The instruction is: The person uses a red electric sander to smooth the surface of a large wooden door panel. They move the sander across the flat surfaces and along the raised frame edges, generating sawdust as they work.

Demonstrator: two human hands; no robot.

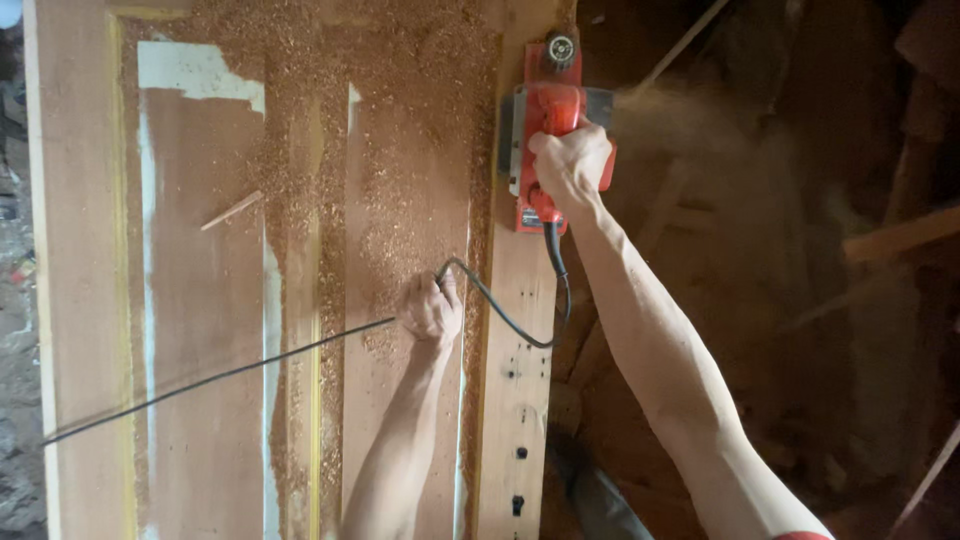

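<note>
Bare forearms reach up the frame, the left hand [431, 308] fisted around a thin black cord [505, 318] at centre, the right hand [568, 165] gripping a red planer [545, 140] on a sawdust-covered plank [515, 400] at upper centre.

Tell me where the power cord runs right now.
In the head view, the black power cord leaves the red electric planer, loops down, passes through the left hand and trails left across the sawdust-covered boards.

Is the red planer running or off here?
Running: the red planer throws a dust plume to its right, gripped by the right hand.
</note>
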